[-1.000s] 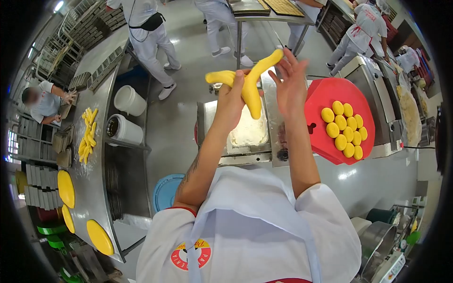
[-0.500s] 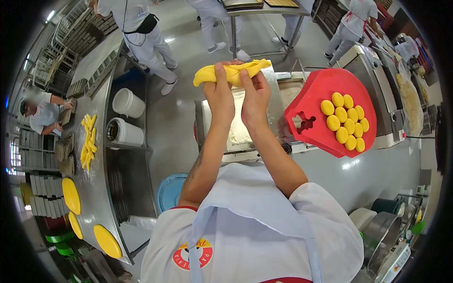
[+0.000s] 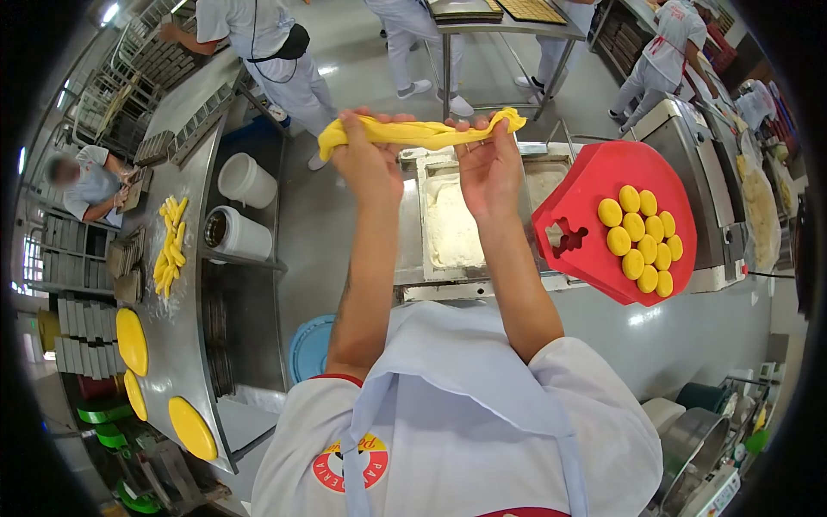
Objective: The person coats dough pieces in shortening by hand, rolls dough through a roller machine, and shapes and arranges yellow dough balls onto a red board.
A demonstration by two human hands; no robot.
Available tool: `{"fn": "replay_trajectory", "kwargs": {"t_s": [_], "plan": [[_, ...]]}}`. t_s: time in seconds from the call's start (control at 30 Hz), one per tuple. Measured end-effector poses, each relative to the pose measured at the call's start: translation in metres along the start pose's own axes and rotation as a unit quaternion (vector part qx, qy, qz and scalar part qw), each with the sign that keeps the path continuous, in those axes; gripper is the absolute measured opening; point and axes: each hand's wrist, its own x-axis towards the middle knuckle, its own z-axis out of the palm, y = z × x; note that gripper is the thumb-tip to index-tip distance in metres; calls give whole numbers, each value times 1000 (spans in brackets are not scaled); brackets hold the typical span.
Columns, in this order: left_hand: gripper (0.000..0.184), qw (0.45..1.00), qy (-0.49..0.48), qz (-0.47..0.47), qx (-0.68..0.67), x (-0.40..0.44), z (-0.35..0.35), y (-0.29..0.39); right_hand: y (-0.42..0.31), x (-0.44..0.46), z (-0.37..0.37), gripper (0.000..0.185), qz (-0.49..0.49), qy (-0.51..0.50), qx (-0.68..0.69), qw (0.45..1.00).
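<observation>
A long strip of yellow dough (image 3: 413, 133) stretches between my two raised hands. My left hand (image 3: 369, 159) grips its left end, with the thumb on the near side and the fingers behind. Near the right end, my right hand (image 3: 489, 168) pinches the dough between thumb and fingers. Below them is a metal bin (image 3: 412, 250) holding white powder that looks like flour (image 3: 452, 228). To the right, a red board (image 3: 581, 185) with a cut-out carries several round yellow dough pieces (image 3: 633, 227).
On the left, a steel table (image 3: 185, 323) bears yellow dough sticks (image 3: 170, 246) and flat yellow dough slabs (image 3: 191, 428). White buckets (image 3: 245, 183) stand on its lower shelf. A blue lid (image 3: 312, 347) is low down. Several co-workers in white are around the room.
My hands have moved apart, and the yellow dough between them is longer and thinner. The view has shifted slightly, with the board now farther right and lower.
</observation>
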Motion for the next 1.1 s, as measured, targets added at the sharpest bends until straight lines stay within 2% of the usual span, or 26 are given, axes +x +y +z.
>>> {"fn": "replay_trajectory", "kwargs": {"t_s": [0.07,0.17,0.37,0.73,0.83,0.93,0.97,1.07,1.1], "plan": [[29,999,-19,8,-40,12,-8,5,-1,0,8,19,-11,27,-7,1000],[29,998,16,-16,-65,15,-7,19,-3,5,10,19,-14,30,6,999],[30,995,-15,9,-102,27,-30,51,-23,13,0,21,-23,37,1,999],[31,993,-57,73,-77,42,-63,108,-67,21,-8,22,-42,-7,-5,999],[34,991,-19,105,-80,52,-81,118,-87,24,-25,25,-62,-21,-12,998],[41,997,-44,54,-42,41,-72,129,-101,16,-12,31,-16,-13,-114,993],[50,994,-99,-5,-54,44,-78,129,-99,12,-4,40,3,7,-161,987],[53,956,-238,-166,-49,29,-57,129,-88,4,9,48,42,-9,-305,951],[54,947,-257,-190,-36,30,-57,124,-84,3,7,53,57,-41,-293,954]]}}
